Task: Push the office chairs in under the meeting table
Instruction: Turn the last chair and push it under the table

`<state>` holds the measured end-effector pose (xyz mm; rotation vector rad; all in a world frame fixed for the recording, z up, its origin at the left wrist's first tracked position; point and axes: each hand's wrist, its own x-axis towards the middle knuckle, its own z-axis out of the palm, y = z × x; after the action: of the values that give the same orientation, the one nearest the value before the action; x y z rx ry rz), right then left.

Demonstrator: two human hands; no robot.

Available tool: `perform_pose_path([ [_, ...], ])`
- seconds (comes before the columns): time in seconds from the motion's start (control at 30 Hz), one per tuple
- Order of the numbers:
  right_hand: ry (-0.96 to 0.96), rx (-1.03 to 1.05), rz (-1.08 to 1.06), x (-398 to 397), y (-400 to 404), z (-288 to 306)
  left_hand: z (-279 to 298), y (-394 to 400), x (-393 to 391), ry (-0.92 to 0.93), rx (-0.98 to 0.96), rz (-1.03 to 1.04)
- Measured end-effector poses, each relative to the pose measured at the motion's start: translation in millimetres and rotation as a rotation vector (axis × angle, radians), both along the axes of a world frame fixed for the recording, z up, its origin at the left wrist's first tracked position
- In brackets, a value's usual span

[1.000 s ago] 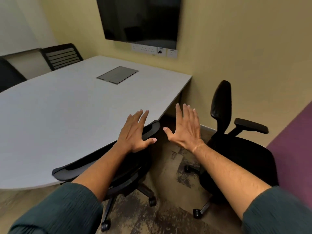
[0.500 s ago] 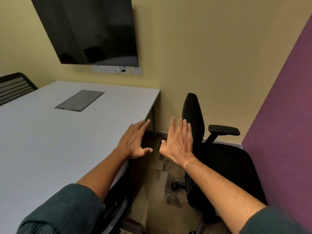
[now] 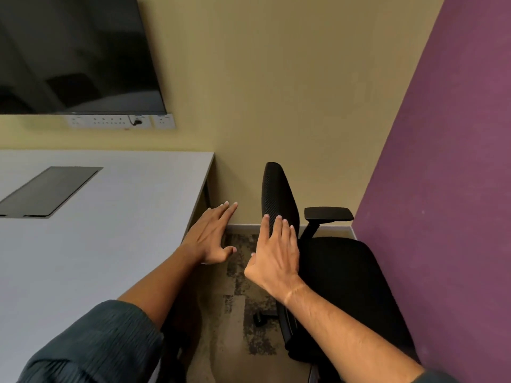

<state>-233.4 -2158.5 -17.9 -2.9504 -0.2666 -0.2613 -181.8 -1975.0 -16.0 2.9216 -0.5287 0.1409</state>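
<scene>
Hands first: our left hand (image 3: 209, 239) is spread flat, fingers together and pointing forward, thumb out, gripping nothing; it hangs over the near edge of the meeting surface (image 3: 116, 244), and we cannot tell whether the palm touches that edge. Our right hand (image 3: 275, 254) is likewise flat and empty, fingers extended toward the backrest (image 3: 279, 197) of the black office chair (image 3: 340, 283); the fingertips overlap the backrest in our view, but contact cannot be judged.

We note the chair stands clear of the surface, between its end and the purple wall (image 3: 453, 189), seat facing right, backrest edge-on to us. One armrest (image 3: 329, 214) shows; the other is hidden behind the backrest. Most of the base is hidden by the seat and our right forearm; one castor (image 3: 259, 319) shows on the patterned carpet (image 3: 249, 335).

A dark shape (image 3: 174, 352) below the surface edge, behind our left sleeve (image 3: 94, 346), is too cut off to identify.

Set into the surface is a dark rectangular cover plate (image 3: 49, 190), closed, so its contents are unseen. On the yellow wall (image 3: 276, 78) hangs a dark screen (image 3: 74, 53), cut off at the left and top, with a strip of sockets (image 3: 121, 122) under it, one with a plug in it.
</scene>
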Motion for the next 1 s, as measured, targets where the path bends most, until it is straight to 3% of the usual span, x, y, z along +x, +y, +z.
perform_pose_path([
  [0.3, 0.156, -0.034, -0.139, 31.6, 23.0, -13.5, -9.7, -18.9, 105.5, -0.120, 0.221, -0.188],
  [0.7, 0.371, -0.037, -0.314, 57.6, 28.6, -19.2, -25.1, -62.3, 213.6, -0.159, 0.281, -0.485],
  [1.0, 0.409, -0.010, -0.385, 84.5, 30.4, -17.5, -28.3, -64.2, 274.4, -0.153, 0.288, -0.622],
])
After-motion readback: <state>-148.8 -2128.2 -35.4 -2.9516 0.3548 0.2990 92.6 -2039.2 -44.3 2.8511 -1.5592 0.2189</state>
